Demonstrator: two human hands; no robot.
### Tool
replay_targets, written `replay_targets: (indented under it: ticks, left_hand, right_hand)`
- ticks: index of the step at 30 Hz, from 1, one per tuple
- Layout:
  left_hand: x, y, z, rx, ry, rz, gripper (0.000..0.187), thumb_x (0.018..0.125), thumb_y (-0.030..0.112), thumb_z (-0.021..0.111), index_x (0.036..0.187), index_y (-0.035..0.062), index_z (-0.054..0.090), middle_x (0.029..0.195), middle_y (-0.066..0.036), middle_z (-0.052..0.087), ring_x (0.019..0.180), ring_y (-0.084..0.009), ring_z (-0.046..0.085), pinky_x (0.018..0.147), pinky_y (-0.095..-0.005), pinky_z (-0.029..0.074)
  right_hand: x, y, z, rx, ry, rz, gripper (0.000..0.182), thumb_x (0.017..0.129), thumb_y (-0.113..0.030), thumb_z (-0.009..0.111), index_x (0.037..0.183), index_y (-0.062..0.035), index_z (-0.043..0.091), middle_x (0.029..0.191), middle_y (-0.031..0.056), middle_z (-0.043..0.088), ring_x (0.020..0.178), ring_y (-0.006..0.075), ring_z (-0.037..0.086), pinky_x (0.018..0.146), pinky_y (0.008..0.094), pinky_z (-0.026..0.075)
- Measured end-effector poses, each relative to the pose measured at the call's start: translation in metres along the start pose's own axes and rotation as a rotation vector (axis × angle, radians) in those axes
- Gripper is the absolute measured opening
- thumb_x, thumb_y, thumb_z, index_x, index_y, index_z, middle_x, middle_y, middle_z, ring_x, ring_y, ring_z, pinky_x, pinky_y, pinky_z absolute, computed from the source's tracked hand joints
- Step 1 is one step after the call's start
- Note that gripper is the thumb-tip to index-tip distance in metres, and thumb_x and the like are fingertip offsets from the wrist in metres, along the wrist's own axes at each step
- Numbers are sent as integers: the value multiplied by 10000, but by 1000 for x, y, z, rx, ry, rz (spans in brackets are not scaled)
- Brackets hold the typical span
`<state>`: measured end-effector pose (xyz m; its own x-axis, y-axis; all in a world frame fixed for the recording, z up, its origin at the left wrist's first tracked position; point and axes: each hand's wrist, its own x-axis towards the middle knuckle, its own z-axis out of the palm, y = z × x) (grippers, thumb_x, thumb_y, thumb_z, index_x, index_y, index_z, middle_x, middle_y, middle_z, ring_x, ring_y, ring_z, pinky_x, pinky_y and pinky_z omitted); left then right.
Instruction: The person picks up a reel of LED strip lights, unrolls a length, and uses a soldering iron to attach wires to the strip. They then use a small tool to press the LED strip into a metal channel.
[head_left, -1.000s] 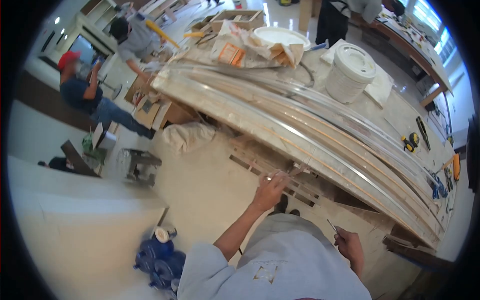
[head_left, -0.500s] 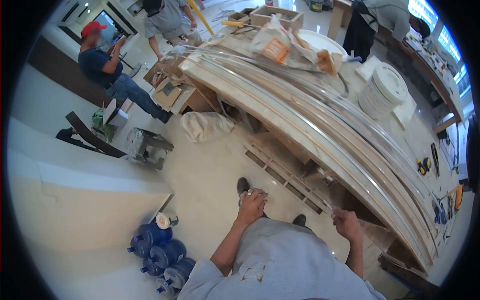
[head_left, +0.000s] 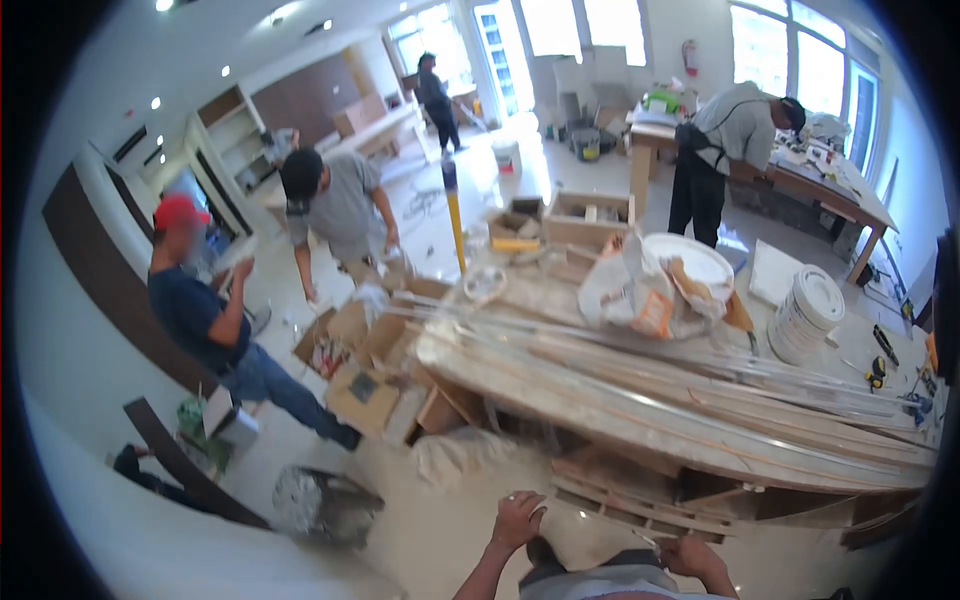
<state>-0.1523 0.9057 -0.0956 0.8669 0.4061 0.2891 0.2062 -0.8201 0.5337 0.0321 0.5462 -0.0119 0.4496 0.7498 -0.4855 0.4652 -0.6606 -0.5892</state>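
My left hand (head_left: 520,518) is held in front of my body, above the floor, with its fingers curled. A small white spot shows on its fingers; whether it is a ring or something held I cannot make out. To the right, near my waist, my right hand (head_left: 690,556) is closed around a slim, light-coloured tool (head_left: 646,540) whose tip points up and left. Its exact kind is too blurred to tell. Beyond both hands stands the workbench (head_left: 560,385), with long clear and wooden strips (head_left: 690,388) lying along its near side.
On the bench are a white bucket (head_left: 806,315), a torn bag (head_left: 640,295) and a wooden box (head_left: 588,220). A slatted wooden frame (head_left: 640,505) lies below its edge. A stool (head_left: 325,505) stands left. Several people are around, one in a red cap (head_left: 205,310) nearby.
My view has tilted up, bringing in more of the room, and both hands now sit lower in view. The right hand still grips the slim tool. The person in grey bends toward the boxes.
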Motion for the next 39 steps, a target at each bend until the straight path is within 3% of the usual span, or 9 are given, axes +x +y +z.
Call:
replay_targets:
  ticks: [5, 10, 11, 13, 22, 27, 34, 37, 39]
  left_hand:
    - [94, -66, -41, 22, 106, 131, 284, 856, 174, 755, 1134, 118, 728, 1096, -66, 709, 1077, -294, 664, 891, -457, 491]
    - [149, -52, -78, 56, 231, 131, 267, 853, 152, 752, 1115, 101, 729, 1078, -67, 713, 1065, -291, 664, 883, -450, 486]
    - [152, -51, -78, 39, 242, 137, 266, 856, 149, 750, 1117, 101, 729, 1082, -65, 712, 1066, -293, 662, 885, -451, 483]
    - [156, -50, -77, 26, 251, 141, 266, 858, 146, 747, 1119, 102, 728, 1086, -64, 711, 1066, -295, 660, 886, -452, 480]
    - [233, -85, -71, 27, 144, 304, 310, 863, 166, 753, 1163, 112, 701, 1210, -82, 668, 1160, -308, 633, 959, -466, 462]
    - [279, -133, -43, 74, -18, 449, 350, 890, 276, 748, 1207, 141, 688, 1272, -76, 628, 1268, -288, 587, 1047, -495, 411]
    - [299, -161, -37, -10, -212, 547, 304, 920, 289, 709, 1192, 154, 685, 1176, -58, 624, 1192, -261, 606, 1002, -499, 443]
    - [301, -175, -25, -27, -236, 609, 323, 885, 243, 674, 1195, 153, 682, 1146, -54, 613, 1177, -259, 599, 978, -490, 452]
    - [304, -177, -29, -59, -234, 654, 409, 845, 177, 634, 1250, 156, 687, 1177, -42, 613, 1153, -240, 599, 961, -486, 456]
  right_hand:
    - [15, -54, -10, -19, 30, 54, 310, 956, -359, 621, 1182, -186, 742, 913, 165, 759, 896, 393, 725, 829, 489, 567]
    - [77, -45, -25, -85, 8, 69, 292, 957, -350, 625, 1081, -117, 750, 953, 240, 724, 904, 449, 699, 797, 533, 559]
    - [108, -4, -2, -188, 141, -54, 317, 957, -378, 624, 1074, -113, 754, 923, 257, 719, 887, 456, 699, 814, 543, 562]
    - [119, -30, -24, -200, 193, -101, 291, 933, -338, 642, 1112, -141, 759, 898, 234, 726, 861, 445, 709, 791, 519, 578]
    - [153, -81, -53, -21, 273, -153, 263, 940, -263, 651, 1139, -118, 746, 842, 181, 740, 807, 394, 728, 761, 475, 586]
    - [190, -88, -23, 33, 263, 42, 220, 939, -273, 659, 1009, -80, 738, 791, 164, 738, 767, 366, 733, 750, 476, 575]
    - [243, -195, -38, 22, 292, 70, 231, 950, -277, 652, 957, -61, 733, 773, 142, 743, 731, 343, 733, 715, 447, 586]
    - [270, -216, -41, 6, 312, 12, 234, 961, -273, 643, 1032, -77, 750, 774, 139, 744, 734, 340, 736, 717, 435, 591]
    - [274, -254, -58, 241, 263, 206, 279, 942, -333, 658, 1155, -182, 758, 844, 204, 730, 826, 418, 714, 781, 479, 585]
